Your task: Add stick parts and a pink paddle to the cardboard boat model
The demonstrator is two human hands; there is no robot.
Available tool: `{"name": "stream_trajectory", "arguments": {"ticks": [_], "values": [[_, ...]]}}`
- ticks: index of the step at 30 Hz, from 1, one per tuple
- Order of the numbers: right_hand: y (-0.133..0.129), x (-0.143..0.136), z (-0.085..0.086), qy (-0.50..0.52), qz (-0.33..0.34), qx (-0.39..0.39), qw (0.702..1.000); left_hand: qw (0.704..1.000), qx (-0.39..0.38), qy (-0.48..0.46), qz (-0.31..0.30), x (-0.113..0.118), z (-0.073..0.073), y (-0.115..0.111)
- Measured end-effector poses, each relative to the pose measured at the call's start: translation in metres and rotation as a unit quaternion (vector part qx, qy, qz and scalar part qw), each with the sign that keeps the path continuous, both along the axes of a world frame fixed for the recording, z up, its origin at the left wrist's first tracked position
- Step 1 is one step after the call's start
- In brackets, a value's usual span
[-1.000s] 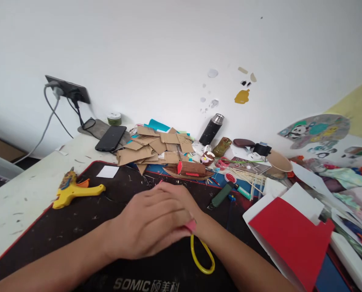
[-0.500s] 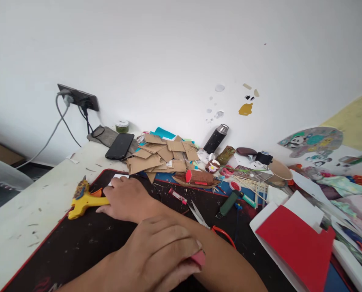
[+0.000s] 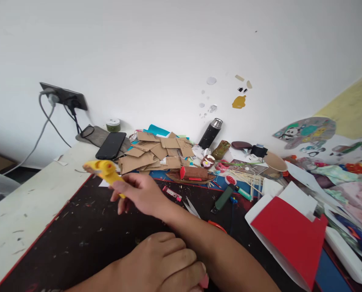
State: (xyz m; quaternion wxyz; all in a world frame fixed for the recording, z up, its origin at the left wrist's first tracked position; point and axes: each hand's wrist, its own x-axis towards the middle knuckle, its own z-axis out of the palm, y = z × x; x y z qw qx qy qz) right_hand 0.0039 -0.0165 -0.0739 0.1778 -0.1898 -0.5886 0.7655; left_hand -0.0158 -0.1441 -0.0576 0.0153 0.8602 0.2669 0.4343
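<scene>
My right arm reaches across to the left, and my right hand (image 3: 138, 194) is wrapped round the handle of a yellow hot glue gun (image 3: 106, 169). The gun is raised off the mat, its nozzle pointing left; motion blurs it a little. My left hand (image 3: 171, 263) is closed at the bottom of the view, beneath the right forearm's line. From its fingertips peeks a small pink-red piece (image 3: 204, 280), mostly hidden, so its kind does not show. A white scrap of paper (image 3: 104, 183) lies on the mat behind the glue gun.
On the dark mat (image 3: 77, 235) lie scissors (image 3: 193, 207), a green-handled cutter (image 3: 223, 198) and a pink-capped tube (image 3: 172, 194). Behind are cardboard pieces (image 3: 150, 158), a brown boat-shaped model (image 3: 194, 174), a phone (image 3: 111, 145) and a flask (image 3: 210, 134). Red card (image 3: 290, 235) lies right.
My right hand has lifted the glue gun off the mat and turned it, nozzle leftward. The left hand has shifted slightly down with the pink-red piece. The view has shifted a little.
</scene>
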Motion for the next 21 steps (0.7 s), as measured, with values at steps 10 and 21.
{"name": "stream_trajectory", "arguments": {"ticks": [10,21], "values": [[0.009,0.115,-0.005,0.08,-0.092,-0.117,0.986,0.991,-0.01,0.105,-0.087,0.019,0.002,0.004],[0.01,0.163,-0.037,0.061,-0.055,-0.115,0.99,0.845,-0.139,-0.434,0.28,-0.047,0.043,0.05]]}}
